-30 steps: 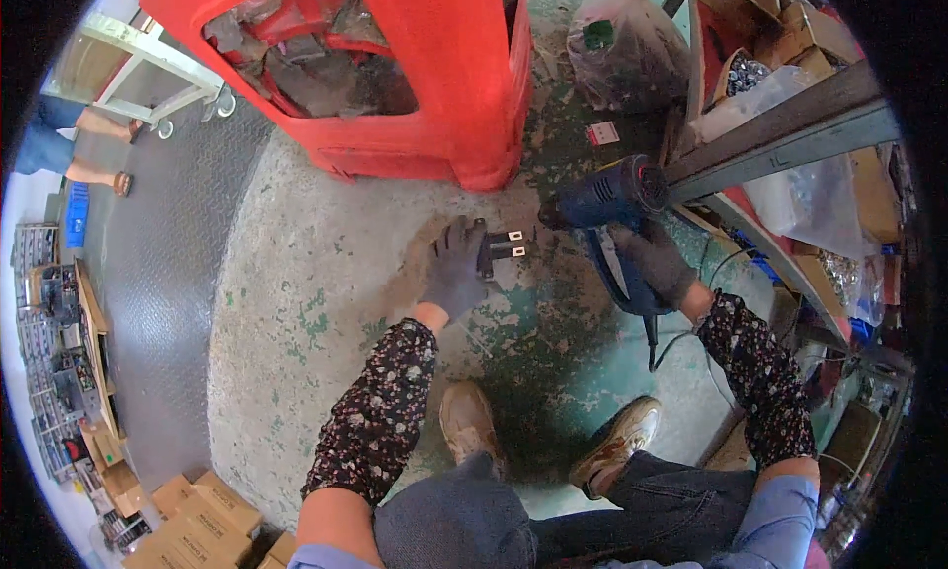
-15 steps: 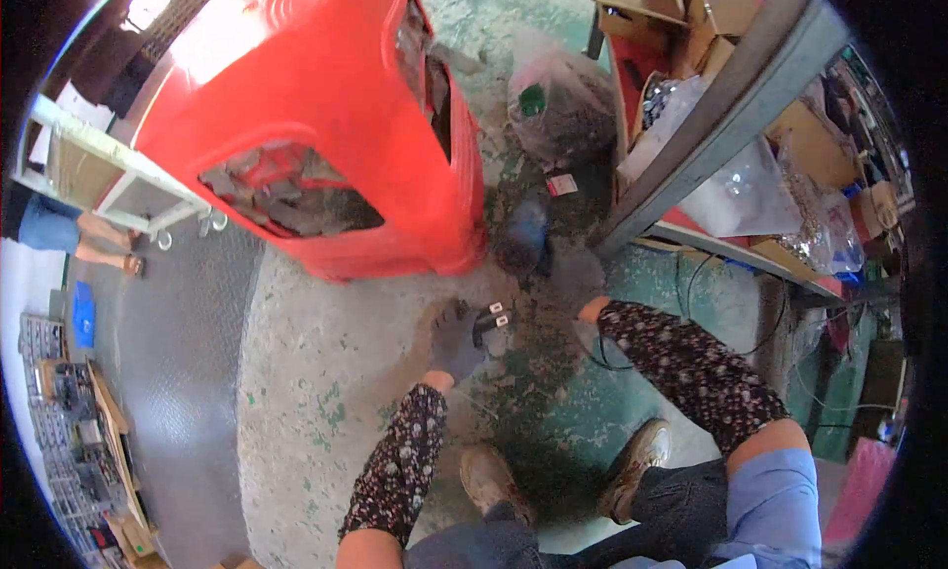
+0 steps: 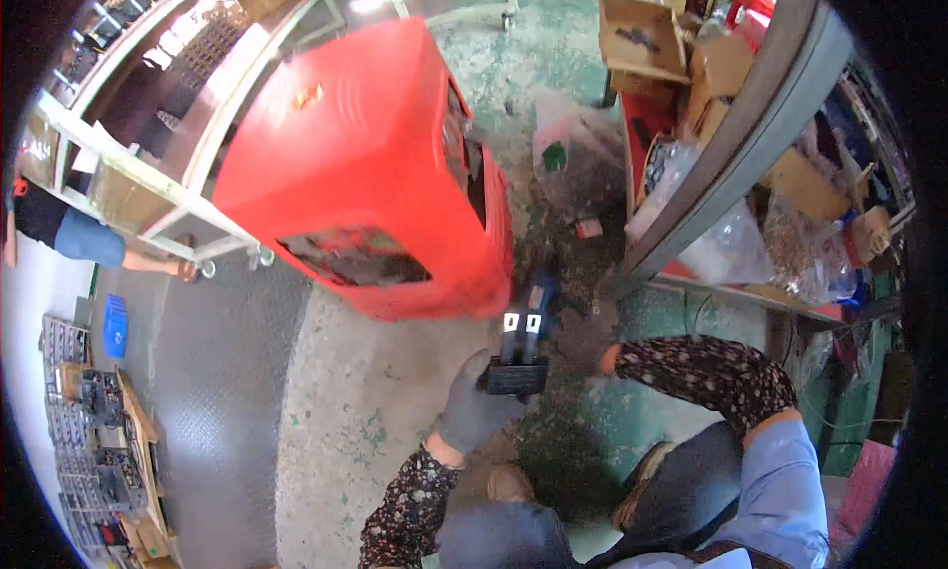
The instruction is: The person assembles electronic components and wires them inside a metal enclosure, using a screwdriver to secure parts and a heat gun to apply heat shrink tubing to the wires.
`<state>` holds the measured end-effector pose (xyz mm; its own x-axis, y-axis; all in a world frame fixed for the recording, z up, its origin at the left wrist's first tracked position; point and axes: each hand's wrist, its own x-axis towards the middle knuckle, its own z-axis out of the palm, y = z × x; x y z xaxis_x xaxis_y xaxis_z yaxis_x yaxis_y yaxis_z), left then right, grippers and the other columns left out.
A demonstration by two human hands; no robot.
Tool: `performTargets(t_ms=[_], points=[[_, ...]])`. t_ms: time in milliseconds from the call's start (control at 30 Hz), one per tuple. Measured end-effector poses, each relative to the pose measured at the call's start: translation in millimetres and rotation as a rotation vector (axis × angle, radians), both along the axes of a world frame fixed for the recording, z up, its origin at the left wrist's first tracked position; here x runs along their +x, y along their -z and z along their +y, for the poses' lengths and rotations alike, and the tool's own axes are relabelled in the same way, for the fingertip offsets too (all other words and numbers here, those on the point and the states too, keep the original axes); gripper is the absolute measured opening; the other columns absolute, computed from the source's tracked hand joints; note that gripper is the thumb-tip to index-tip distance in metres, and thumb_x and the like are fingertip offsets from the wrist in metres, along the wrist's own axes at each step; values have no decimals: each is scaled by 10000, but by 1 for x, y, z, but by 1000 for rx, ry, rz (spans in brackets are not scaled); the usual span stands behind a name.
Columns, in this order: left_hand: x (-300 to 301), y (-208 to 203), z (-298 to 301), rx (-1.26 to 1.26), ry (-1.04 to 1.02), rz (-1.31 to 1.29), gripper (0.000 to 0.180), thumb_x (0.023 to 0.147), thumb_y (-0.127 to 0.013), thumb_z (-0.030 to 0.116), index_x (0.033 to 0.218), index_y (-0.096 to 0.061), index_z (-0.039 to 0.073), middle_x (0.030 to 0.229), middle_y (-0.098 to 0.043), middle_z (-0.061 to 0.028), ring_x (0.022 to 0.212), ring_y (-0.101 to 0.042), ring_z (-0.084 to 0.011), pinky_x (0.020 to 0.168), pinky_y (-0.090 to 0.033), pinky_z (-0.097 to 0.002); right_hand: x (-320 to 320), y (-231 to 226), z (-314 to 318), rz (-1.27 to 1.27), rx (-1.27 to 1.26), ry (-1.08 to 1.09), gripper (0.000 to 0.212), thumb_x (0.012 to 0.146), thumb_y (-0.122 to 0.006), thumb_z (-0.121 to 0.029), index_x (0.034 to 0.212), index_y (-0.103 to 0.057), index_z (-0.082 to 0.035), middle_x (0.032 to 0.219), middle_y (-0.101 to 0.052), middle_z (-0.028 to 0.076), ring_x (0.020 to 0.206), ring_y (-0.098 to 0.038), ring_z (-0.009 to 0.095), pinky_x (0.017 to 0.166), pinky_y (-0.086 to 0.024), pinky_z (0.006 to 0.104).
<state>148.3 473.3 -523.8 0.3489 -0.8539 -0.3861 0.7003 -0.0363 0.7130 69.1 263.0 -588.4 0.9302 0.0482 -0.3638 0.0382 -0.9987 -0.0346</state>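
Our left hand (image 3: 474,411), in a grey knit glove, is nearer to us than in the earlier frame, and the black rectangular block (image 3: 517,376) in it is turned so that its two black prongs (image 3: 510,348), tipped with pale metal tabs, point away from us instead of to the right. We have the fingers bent around the block's near left side. Our right hand (image 3: 585,334), in a dark grey glove, is blurred beside the dark-blue, pistol-shaped hot-air gun (image 3: 542,287); we cannot tell how far it is closed or whether it grips the tool.

Beyond, to the left, we see a bright red, boxy plastic container (image 3: 326,154); dark crumpled scraps (image 3: 360,263) show through its side opening. To its right sits a translucent plastic bag (image 3: 583,169) with a green piece and dark contents. Farther right, an open brown cardboard box (image 3: 642,40) holds dark parts, and clear plastic bags (image 3: 790,248) hold small brownish pieces.

The red container's lower corner comes close to the tool, and a grey metal beam (image 3: 731,144) slants down near our right hand. We have open room on the bare concrete floor (image 3: 346,401) to the left.
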Motion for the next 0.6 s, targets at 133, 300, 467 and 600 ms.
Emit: performTargets(t_ms=[133, 300, 467, 600], points=[[-22, -125, -72, -110, 80, -144, 401, 758, -601, 149, 1126, -459, 84, 1003, -566, -83, 865, -567, -205, 730, -474, -320, -75, -1, -44, 127, 1574, 1093, 214, 894, -410, -206, 993, -529, -58, 862, -520, 46, 802, -512, 171, 684, -437, 326], [-44, -240, -119, -193, 147, -383, 389, 702, -636, 165, 1062, -508, 86, 923, -591, -55, 790, -573, -169, 681, -470, -289, -99, -291, 29, -418, 1654, 927, 285, 888, -442, -258, 1013, -531, -17, 925, -557, 25, 823, -506, 147, 766, -422, 306], [-86, -371, -181, -229, 494, -91, 349, 757, -531, 250, 1063, -524, 83, 955, -588, -69, 842, -564, -187, 734, -458, -312, -166, -372, 80, -508, 1303, 1286, 325, 873, -453, -318, 1035, -541, -51, 863, -579, 83, 851, -515, 145, 776, -418, 307], [-129, -464, -186, -58, 660, 154, 365, 801, -447, 318, 1064, -536, 81, 981, -586, -80, 884, -557, -201, 777, -448, -330, -200, -481, 81, -673, 1314, 1563, 296, 867, -469, -300, 1009, -543, -51, 841, -568, 75, 846, -520, 134, 778, -418, 294]])
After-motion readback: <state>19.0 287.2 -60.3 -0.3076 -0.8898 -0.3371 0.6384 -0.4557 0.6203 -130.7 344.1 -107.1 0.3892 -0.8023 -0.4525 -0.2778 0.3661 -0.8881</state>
